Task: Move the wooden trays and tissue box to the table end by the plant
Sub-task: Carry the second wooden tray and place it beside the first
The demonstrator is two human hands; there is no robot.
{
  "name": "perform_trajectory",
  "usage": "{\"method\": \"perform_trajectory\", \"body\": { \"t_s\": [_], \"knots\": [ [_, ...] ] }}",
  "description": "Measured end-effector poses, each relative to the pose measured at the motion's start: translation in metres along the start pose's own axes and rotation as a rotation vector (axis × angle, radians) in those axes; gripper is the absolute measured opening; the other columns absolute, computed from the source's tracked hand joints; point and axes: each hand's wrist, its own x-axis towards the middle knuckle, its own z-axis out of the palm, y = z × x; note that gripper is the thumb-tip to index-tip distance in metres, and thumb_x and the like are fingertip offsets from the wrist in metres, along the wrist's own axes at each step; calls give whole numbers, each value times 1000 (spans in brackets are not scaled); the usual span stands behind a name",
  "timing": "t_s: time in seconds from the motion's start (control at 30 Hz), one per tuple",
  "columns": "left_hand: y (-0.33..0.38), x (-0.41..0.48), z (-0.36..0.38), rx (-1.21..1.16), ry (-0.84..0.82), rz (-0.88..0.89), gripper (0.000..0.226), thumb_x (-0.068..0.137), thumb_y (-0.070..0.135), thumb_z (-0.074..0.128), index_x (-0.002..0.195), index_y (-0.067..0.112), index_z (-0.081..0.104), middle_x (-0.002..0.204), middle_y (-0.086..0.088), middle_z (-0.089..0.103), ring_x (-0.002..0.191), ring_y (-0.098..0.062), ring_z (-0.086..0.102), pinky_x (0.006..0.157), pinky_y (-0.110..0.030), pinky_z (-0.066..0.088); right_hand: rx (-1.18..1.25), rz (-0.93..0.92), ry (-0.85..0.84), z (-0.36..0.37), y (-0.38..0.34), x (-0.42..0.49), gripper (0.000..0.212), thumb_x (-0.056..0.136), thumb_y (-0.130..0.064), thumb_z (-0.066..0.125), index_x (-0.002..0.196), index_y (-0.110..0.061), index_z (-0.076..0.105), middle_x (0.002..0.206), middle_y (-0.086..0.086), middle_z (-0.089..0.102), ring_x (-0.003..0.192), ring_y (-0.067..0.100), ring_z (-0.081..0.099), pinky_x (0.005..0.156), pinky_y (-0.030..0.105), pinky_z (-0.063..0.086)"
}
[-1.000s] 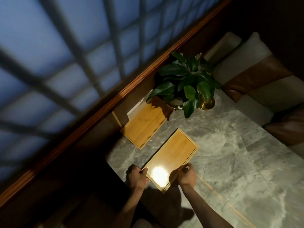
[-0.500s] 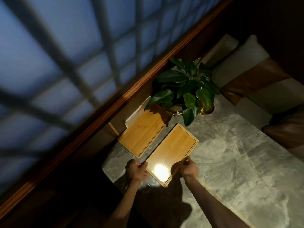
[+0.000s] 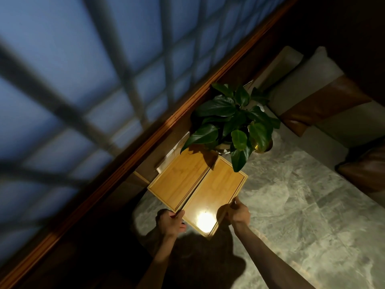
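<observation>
Two flat wooden trays lie side by side on the grey marble table (image 3: 295, 205). The first tray (image 3: 179, 180) sits against the wall under the plant's leaves. I hold the second tray (image 3: 216, 195) by its near end, its long edge right next to the first. My left hand (image 3: 170, 223) grips its near left corner and my right hand (image 3: 237, 213) grips its right edge. A bright light spot glares on its near end. The potted plant (image 3: 233, 119) stands just beyond both trays. A white box-like thing (image 3: 177, 151), perhaps the tissue box, peeks out behind the first tray.
A wooden sill (image 3: 145, 147) and a large window run along the table's left side. Cushioned seats (image 3: 325, 101) in white and brown lie beyond the table's far right. A gold pot (image 3: 262, 146) shows under the leaves. My shadow darkens the table's near end.
Both hands have pushed the second tray forward toward the plant. It now lies alongside the first tray, with the gap between them closed.
</observation>
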Motion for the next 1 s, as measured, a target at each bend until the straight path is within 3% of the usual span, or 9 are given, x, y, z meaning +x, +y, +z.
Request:
{"method": "perform_trajectory", "body": {
  "t_s": [0.17, 0.33, 0.5, 0.6, 0.7, 0.77, 0.87, 0.93, 1.0],
  "knots": [
    [-2, 0, -1, 174, 18, 86, 22, 83, 27, 71, 85, 7, 64, 68, -8, 73, 58, -20, 73, 64, -43, 64, 18, 5, -11, 1, 2, 3, 46, 91, -14, 61, 137, -17, 58, 113, 12, 74, 98, 32, 71, 82, 32, 56],
    [-4, 6, -3, 273, 37, 149, 22, 86, 27, 69, 69, 17, 60, 65, -4, 73, 51, -15, 72, 56, -41, 64, 58, 50, -18, 5, 6, 2, 34, 90, -13, 62, 123, -14, 67, 87, 3, 68, 83, 27, 69, 78, 33, 56],
    [1, 9, -1, 258, 43, 78, 23, 87, 24, 68, 69, 15, 57, 65, -6, 71, 56, -23, 74, 57, -40, 64, 143, 44, -67, 5, 9, 3, 35, 91, -8, 58, 124, -14, 66, 98, 8, 74, 93, 32, 71, 88, 42, 59],
    [4, 11, 1, 243, 53, 50, 28, 88, 27, 66, 68, 15, 52, 62, -9, 69, 50, -22, 70, 47, -29, 60, 274, 102, -129, 0, 8, 6, 41, 91, -1, 53, 129, -14, 63, 110, 18, 73, 105, 36, 68, 97, 49, 55],
    [6, 12, 4, 222, 60, 22, 25, 89, 26, 65, 72, 12, 52, 63, -10, 67, 45, -18, 65, 40, -24, 54, 395, 194, -197, -6, 2, 7, 49, 91, 7, 47, 134, -13, 59, 119, 23, 69, 112, 40, 63, 102, 51, 51],
    [7, 11, 5, 205, 66, 4, 23, 90, 25, 65, 76, 9, 54, 64, -11, 67, 46, -20, 64, 44, -28, 57, 437, 246, -256, -14, -2, 7, 53, 90, 7, 47, 138, -14, 55, 115, 19, 69, 105, 36, 63, 102, 50, 51],
    [6, 10, 7, 146, 59, -4, 20, 92, 21, 62, 82, 4, 56, 74, -18, 68, 53, -26, 65, 62, -41, 62, 487, 258, -385, -24, -4, 3, 51, 96, -1, 43, 141, -24, 50, 118, 13, 64, 96, 24, 59, 92, 46, 54],
    [3, 8, 7, 71, 49, -8, 13, 93, 17, 60, 98, 4, 60, 83, -20, 68, 59, -29, 66, 61, -41, 61, 531, 237, -425, -24, -1, 0, 50, 97, -4, 40, 142, -24, 49, 124, 15, 64, 98, 21, 59, 86, 37, 52],
    [1, 8, 5, 29, 57, -4, 16, 93, 15, 60, 103, 2, 62, 85, -19, 68, 64, -31, 67, 57, -38, 60, 539, 225, -427, -19, 3, 2, 51, 94, -2, 41, 140, -23, 50, 109, 13, 69, 87, 22, 57, 78, 34, 48]
  ]
}}
